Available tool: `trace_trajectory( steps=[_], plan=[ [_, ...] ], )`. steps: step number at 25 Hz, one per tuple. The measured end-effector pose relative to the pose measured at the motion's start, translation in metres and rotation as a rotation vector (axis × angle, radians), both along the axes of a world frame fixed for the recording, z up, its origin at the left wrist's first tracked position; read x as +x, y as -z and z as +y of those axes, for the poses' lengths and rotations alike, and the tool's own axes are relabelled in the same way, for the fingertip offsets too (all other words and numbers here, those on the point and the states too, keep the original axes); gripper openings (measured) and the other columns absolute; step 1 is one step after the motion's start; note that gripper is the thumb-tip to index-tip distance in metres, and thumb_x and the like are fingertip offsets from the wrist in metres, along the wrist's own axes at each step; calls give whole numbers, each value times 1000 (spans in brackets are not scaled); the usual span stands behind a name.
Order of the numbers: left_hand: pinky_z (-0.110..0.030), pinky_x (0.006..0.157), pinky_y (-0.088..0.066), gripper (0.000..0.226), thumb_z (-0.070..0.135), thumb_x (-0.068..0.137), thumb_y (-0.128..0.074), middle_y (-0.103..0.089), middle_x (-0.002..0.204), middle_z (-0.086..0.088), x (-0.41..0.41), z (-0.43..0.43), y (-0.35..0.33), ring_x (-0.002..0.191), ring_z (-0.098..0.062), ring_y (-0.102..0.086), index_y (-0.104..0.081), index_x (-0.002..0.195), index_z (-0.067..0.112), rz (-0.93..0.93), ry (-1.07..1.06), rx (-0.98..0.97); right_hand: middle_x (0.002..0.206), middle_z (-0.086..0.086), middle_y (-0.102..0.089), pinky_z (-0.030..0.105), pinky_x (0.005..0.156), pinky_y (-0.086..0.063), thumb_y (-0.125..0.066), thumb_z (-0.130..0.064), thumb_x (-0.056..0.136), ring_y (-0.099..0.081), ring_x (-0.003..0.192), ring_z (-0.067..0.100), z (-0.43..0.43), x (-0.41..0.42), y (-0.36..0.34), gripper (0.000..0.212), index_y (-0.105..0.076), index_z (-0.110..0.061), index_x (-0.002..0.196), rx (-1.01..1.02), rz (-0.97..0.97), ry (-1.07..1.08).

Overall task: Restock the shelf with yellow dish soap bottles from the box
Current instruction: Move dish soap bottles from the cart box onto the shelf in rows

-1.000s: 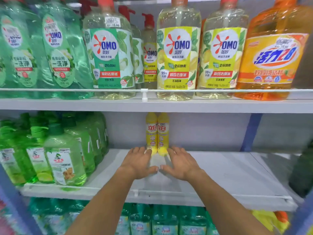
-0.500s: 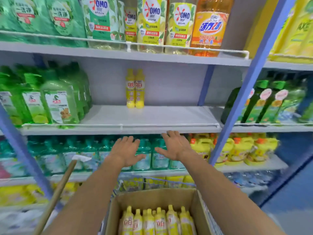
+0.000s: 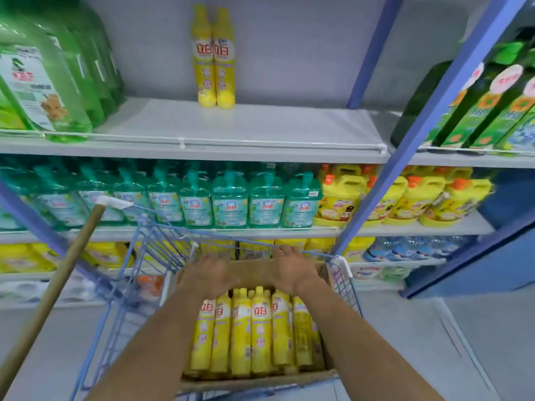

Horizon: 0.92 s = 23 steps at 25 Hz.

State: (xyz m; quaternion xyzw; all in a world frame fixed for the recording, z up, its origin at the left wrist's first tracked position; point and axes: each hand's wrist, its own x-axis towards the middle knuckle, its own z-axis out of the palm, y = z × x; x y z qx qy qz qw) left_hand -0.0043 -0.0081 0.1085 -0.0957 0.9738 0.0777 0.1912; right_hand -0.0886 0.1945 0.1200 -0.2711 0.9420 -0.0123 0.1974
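My left hand (image 3: 209, 275) and right hand (image 3: 293, 271) above the yellow bottles (image 3: 260, 328) in the box (image 3: 254, 382), fingers (image 3: 285, 253) released and empty, shelf (image 3: 289, 125) bare either side of two standing bottles (image 3: 214, 59) at its back

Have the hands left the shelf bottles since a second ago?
Yes. The left hand and right hand came down from beside the two shelf bottles to just above the box.

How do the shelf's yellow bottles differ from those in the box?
Shelf bottles: only two, standing free, far back on the shelf. Box bottles: many, packed tight. The left hand and right hand hover over the box bottles, away from the shelf bottles. Both: yellow, red logo.
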Motion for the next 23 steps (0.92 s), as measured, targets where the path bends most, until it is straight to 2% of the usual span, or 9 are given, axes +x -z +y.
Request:
trace_trajectory(
  steps=[3, 6, 8, 11, 16, 19, 23],
  plan=[
    [-45, 104, -44, 72, 69, 88, -47, -49, 144, -7, -3, 7, 38, 134, -29, -46, -46, 142, 23, -89, -55, 18, 158, 14, -29, 51, 109, -41, -45, -64, 96, -27, 146, 35, 13, -6, 47, 77, -34, -12, 152, 50, -86, -12],
    [-46, 106, -43, 78, 71, 87, -45, -44, 149, -10, -1, -1, 78, 136, -32, -42, -35, 149, 24, -166, -118, 88, 152, 13, -36, 50, 105, -45, -45, -63, 97, -31, 142, 34, 30, -16, 86, 69, -44, -13, 144, 84, -164, 2],
    [-48, 105, -43, 81, 71, 88, -45, -37, 153, -12, -3, -11, 107, 138, -35, -40, -29, 151, 23, -221, -164, 102, 151, 13, -36, 51, 106, -44, -46, -64, 95, -31, 142, 35, 35, -26, 117, 73, -36, -15, 149, 92, -217, 26],
    [-49, 105, -42, 77, 70, 88, -48, -31, 155, -10, -7, -20, 134, 139, -36, -37, -33, 147, 22, -259, -206, 106, 156, 14, -33, 51, 110, -41, -46, -65, 95, -31, 143, 37, 36, -34, 150, 79, -27, -15, 154, 87, -251, 63],
    [-47, 109, -39, 76, 65, 89, -53, -40, 148, -17, -18, -42, 196, 136, -36, -41, -38, 143, 13, -286, -283, 155, 160, 11, -27, 48, 113, -37, -44, -63, 98, -29, 145, 34, 29, -45, 226, 79, -27, -11, 154, 65, -347, 179],
    [-43, 112, -35, 73, 47, 90, -65, -40, 150, -16, -14, -47, 226, 138, -36, -39, -36, 148, 13, -272, -360, 248, 152, 14, -35, 44, 105, -43, -49, -60, 97, -40, 137, 33, 24, -48, 261, 78, -30, -8, 151, 35, -375, 278],
    [-42, 98, -45, 65, 41, 79, -77, -56, 131, -14, -14, -51, 250, 125, -36, -52, -50, 130, 12, -212, -491, 280, 133, 18, -52, 41, 93, -46, -68, -46, 91, -52, 123, 35, 14, -47, 281, 65, -43, -4, 135, -36, -314, 455]
  ],
)
